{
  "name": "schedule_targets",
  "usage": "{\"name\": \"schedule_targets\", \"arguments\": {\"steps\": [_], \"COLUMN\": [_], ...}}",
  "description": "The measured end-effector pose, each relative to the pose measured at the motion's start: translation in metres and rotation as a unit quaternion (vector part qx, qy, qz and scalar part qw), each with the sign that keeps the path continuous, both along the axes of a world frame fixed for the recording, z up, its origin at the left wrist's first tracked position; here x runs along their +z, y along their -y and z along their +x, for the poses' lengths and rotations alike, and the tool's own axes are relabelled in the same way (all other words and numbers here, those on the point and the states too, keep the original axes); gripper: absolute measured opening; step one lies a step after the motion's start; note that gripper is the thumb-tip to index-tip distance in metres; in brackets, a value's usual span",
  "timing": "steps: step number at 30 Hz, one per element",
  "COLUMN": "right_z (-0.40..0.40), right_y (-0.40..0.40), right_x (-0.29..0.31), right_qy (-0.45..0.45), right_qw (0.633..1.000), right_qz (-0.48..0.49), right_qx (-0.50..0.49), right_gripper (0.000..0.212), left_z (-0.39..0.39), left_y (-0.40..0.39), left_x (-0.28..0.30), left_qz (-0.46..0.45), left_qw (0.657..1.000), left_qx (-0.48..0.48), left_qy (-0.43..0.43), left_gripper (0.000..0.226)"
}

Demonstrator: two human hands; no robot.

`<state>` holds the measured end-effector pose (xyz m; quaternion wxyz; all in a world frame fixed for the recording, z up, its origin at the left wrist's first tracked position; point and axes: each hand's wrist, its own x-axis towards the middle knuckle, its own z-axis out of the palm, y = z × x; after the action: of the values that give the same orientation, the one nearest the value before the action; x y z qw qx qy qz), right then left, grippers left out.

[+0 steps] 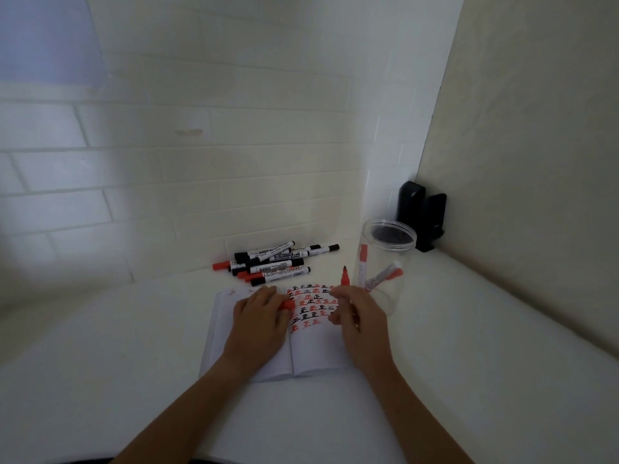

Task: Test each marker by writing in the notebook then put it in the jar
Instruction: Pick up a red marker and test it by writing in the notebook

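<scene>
Centrally, low in the frame: an open white paper notebook lies flat on the white table, its right page filled in the upper half with rows of red and black written characters. The left hand rests on the left page near the spine, fingers curled round a small red marker cap that pokes out at the fingertips toward the right page. The right hand sits on the right page's edge, fingers closed on an uncapped red marker whose dark tip points up, away from the paper. Just right of that hand stands a clear plastic jar, open at the top, with two or three red-capped markers leaning inside. Above the notebook, centre of frame, a loose pile of black and red whiteboard markers lies against the white tiled wall. A black object stands in the corner, behind the jar.
</scene>
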<state>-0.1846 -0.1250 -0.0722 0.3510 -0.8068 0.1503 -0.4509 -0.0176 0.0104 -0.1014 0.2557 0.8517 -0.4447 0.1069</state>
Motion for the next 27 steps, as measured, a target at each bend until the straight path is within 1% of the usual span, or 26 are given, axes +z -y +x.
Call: {"name": "schedule_targets", "arguments": {"steps": [2, 3, 4, 5, 7, 8, 10, 12, 13, 15, 20, 22, 25, 26, 27], "right_z": [-0.004, -0.005, -0.006, -0.007, -0.007, -0.006, -0.002, -0.001, -0.001, -0.003, -0.004, -0.004, -0.004, -0.004, -0.003], "right_y": [0.0, 0.001, 0.002, 0.002, 0.001, 0.0, 0.001, 0.002, 0.003, 0.006, 0.014, 0.018, 0.021, 0.022, 0.021], "right_x": [0.002, 0.003, 0.004, 0.006, 0.007, 0.008, 0.004, 0.004, 0.004, 0.006, 0.007, 0.006, 0.002, 0.001, 0.001], "right_qy": [0.019, 0.023, 0.018, 0.006, -0.019, -0.03, -0.048, -0.046, -0.049, -0.06, -0.038, -0.041, -0.064, -0.06, -0.051], "right_qw": [0.987, 0.977, 0.973, 0.973, 0.975, 0.978, 0.984, 0.983, 0.982, 0.979, 0.956, 0.957, 0.967, 0.966, 0.962], "right_qz": [0.15, 0.2, 0.218, 0.22, 0.212, 0.199, 0.171, 0.175, 0.18, 0.194, 0.285, 0.278, 0.239, 0.244, 0.259], "right_qx": [0.047, 0.066, 0.069, 0.069, 0.059, 0.05, 0.02, 0.016, 0.017, 0.021, 0.061, 0.076, 0.067, 0.065, 0.064], "right_gripper": [0.04, 0.044, 0.043, 0.036, 0.009, 0.009, 0.03, 0.04, 0.041, 0.033, 0.014, 0.012, 0.008, 0.005, 0.006], "left_z": [-0.001, -0.001, -0.002, -0.002, -0.001, -0.001, -0.001, -0.001, -0.001, -0.001, -0.002, -0.001, -0.001, -0.001, 0.0], "left_y": [0.001, 0.001, 0.002, 0.002, 0.002, 0.002, 0.002, 0.003, 0.003, 0.003, 0.002, 0.003, 0.003, 0.003, 0.003], "left_x": [0.0, 0.0, 0.0, 0.0, 0.001, 0.002, 0.002, 0.003, 0.004, 0.004, 0.005, 0.005, 0.004, 0.004, 0.004], "left_qz": [0.031, 0.048, 0.063, 0.076, 0.094, 0.098, 0.101, 0.105, 0.107, 0.107, 0.103, 0.101, 0.104, 0.106, 0.107], "left_qw": [1.0, 0.999, 0.998, 0.997, 0.996, 0.995, 0.995, 0.994, 0.994, 0.994, 0.994, 0.994, 0.994, 0.994, 0.994], "left_qx": [-0.004, -0.005, -0.006, -0.005, -0.003, -0.003, -0.006, -0.007, -0.007, -0.008, -0.013, -0.015, -0.016, -0.016, -0.017], "left_qy": [-0.006, -0.007, -0.008, -0.01, -0.014, -0.016, -0.02, -0.022, -0.021, -0.024, -0.03, -0.032, -0.031, -0.031, -0.031], "left_gripper": [0.068, 0.071, 0.073, 0.074, 0.075, 0.075, 0.076, 0.076, 0.076, 0.075, 0.075, 0.075, 0.076, 0.076, 0.076]}}
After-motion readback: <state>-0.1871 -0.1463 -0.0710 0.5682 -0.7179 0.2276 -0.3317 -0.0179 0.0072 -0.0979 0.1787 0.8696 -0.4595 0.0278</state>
